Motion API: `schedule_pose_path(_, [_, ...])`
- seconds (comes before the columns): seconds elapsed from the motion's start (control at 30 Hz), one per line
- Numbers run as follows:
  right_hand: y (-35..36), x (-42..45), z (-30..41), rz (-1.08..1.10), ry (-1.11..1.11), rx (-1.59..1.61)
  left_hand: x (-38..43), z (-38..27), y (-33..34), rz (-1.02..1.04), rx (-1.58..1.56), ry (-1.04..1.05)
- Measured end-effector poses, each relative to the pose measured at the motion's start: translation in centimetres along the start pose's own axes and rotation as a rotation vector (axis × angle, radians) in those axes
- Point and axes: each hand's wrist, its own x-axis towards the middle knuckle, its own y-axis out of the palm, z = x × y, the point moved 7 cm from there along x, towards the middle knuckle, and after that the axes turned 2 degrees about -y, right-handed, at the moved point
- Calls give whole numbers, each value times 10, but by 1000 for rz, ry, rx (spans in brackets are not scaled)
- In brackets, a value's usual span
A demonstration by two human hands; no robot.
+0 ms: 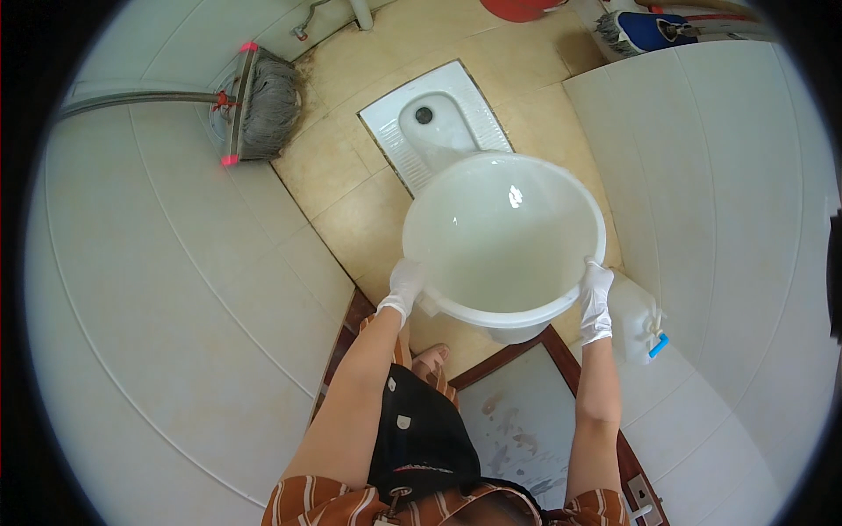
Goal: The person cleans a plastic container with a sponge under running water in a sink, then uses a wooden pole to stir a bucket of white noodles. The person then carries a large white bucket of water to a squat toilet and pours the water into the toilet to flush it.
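A large white plastic tub [503,319] is held up in front of me, over the near end of the squat toilet [378,118]. Its inside looks smooth and glossy; whether it holds clear water I cannot tell. My left hand [405,284], in a white glove, grips the tub's rim on the left. On the right side of the rim, my right hand [596,292] holds on in a matching white glove. The fingers of both hands are partly hidden by the tub's edge.
A grey mop [270,105] leans at the left wall. The red container [520,6] and a blue-headed mop [648,31] are at the far end. A white jug with a blue tap [635,319] stands right of the tub. Behind it is a brown-framed door [520,407] with a fish-patterned panel.
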Motion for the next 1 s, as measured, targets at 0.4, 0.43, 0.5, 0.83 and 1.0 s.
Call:
schedule_pose_path(0.4, [7, 5, 9, -42, 40, -31, 15, -19, -8, 86, 40, -71])
schedule_pose_path(0.43, [8, 6, 8, -39, 42, -11, 15, -21, -9, 93, 65, -63])
schedule_pose_path(0.5, [10, 7, 8, -35, 44, 6, 23, -22, -10, 104, 118, -49])
schedule_pose_path(0.83, [30, -7, 31, 1, 35, -45, 34, -19, -16, 113, 155, -41])
schedule_pose_path(1.0, [36, -6, 32, 9, 18, -55, 37, -16, -18, 122, 175, -29])
